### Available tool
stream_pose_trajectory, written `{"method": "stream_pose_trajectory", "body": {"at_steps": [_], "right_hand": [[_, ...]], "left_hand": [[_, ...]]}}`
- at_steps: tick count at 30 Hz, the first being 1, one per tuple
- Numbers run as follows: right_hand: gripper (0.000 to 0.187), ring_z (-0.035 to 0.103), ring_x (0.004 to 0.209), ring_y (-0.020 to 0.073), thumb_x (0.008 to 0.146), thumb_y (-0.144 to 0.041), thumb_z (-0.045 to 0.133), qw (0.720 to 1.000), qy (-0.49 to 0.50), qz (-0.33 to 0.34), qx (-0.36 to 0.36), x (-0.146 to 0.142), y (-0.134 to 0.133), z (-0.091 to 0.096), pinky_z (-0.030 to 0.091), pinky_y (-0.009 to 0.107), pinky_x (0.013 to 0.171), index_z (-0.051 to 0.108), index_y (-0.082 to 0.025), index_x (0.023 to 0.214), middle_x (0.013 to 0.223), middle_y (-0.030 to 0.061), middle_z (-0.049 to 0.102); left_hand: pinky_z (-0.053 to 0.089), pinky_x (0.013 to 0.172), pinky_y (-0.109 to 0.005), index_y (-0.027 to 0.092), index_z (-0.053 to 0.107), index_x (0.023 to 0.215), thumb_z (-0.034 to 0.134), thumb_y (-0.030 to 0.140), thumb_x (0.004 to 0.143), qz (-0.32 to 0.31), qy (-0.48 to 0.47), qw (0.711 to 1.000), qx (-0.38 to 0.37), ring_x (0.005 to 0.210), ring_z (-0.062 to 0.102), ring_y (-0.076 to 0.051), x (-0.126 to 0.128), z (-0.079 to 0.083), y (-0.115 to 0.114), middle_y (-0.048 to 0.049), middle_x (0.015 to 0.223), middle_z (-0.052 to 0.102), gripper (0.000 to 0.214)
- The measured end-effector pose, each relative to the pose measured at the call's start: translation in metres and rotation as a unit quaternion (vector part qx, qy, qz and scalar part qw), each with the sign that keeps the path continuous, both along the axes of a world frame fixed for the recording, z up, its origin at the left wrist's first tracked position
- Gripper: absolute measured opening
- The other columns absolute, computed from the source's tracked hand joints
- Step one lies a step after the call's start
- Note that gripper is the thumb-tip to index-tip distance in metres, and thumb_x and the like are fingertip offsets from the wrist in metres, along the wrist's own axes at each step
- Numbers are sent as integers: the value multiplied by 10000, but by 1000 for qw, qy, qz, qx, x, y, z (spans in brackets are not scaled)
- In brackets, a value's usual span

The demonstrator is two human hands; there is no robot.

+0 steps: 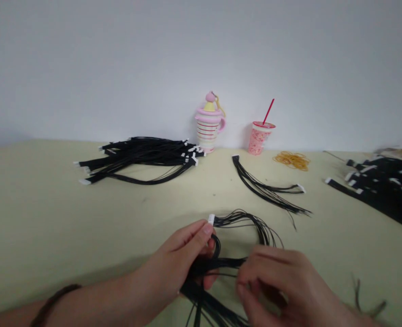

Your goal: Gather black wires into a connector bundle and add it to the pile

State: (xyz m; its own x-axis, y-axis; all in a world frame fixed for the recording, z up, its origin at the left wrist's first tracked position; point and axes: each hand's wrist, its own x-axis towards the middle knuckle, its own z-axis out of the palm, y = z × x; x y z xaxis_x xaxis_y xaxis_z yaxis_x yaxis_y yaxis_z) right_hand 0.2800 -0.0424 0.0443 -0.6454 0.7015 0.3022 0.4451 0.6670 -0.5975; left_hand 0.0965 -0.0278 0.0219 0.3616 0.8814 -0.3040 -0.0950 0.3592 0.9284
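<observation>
Thin black wire bundle (pixel 228 262), looped, tipped with a white connector (pixel 211 219). Grasped by fingers of left hand (pixel 183 256) and right hand (pixel 282 281), well in front of pink cup (pixel 259 137).

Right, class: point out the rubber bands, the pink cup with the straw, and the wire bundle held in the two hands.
rubber bands (pixel 291 160): head view, middle of the pile.
pink cup (pixel 257 141): head view, its side wall.
wire bundle (pixel 228 262): head view, the straight middle stretch.
</observation>
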Motion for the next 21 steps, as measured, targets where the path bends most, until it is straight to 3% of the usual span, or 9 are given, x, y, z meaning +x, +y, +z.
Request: {"method": "stream_pose_trajectory", "body": {"at_steps": [3, 7, 14, 17, 21], "right_hand": [[249, 434, 472, 60, 781, -93, 480, 994, -32, 22, -103, -6, -1, -4, 318, 140, 428, 482, -146, 538, 519, -25, 444], [225, 518, 598, 106, 822, -219, 490, 983, 59, 12, -174, -2, -3, -14, 409, 151, 512, 548, -158, 613, 609, 2, 523], [211, 526, 662, 116, 784, -334, 561, 921, 99, -4, -377, -1, -5, -23, 419, 160, 561, 566, -140, 701, 712, 23, 569], [181, 476, 615, 91, 785, -305, 552, 917, 59, 2, -395, -1, 1, -20, 384, 144, 520, 561, -128, 748, 696, 17, 549], [146, 441, 598, 89, 805, -254, 519, 942, 11, 27, -334, 5, 5, -10, 360, 137, 486, 578, -135, 744, 667, 2, 507]], "left_hand": [[336, 478, -176, 187, 467, 696, 463, 449, 865, 8, 2, 1000, 6, 511, 436, -88, -1, 0, 0, 55, 625, 439, 312], [339, 468, -166, 188, 470, 702, 452, 445, 874, 0, 7, 1000, 18, 505, 441, -82, -1, 0, -1, 58, 629, 442, 309], [405, 479, -173, 193, 477, 716, 463, 466, 865, -49, 26, 998, 26, 507, 494, -94, -2, -2, -6, 60, 611, 440, 311], [401, 471, -167, 198, 476, 724, 451, 476, 869, -34, 28, 999, 26, 505, 505, -90, -2, -3, -7, 61, 619, 453, 314], [408, 468, -174, 207, 481, 725, 457, 483, 861, -28, 26, 999, 37, 525, 516, -101, 0, -2, -6, 51, 644, 472, 309]]}}
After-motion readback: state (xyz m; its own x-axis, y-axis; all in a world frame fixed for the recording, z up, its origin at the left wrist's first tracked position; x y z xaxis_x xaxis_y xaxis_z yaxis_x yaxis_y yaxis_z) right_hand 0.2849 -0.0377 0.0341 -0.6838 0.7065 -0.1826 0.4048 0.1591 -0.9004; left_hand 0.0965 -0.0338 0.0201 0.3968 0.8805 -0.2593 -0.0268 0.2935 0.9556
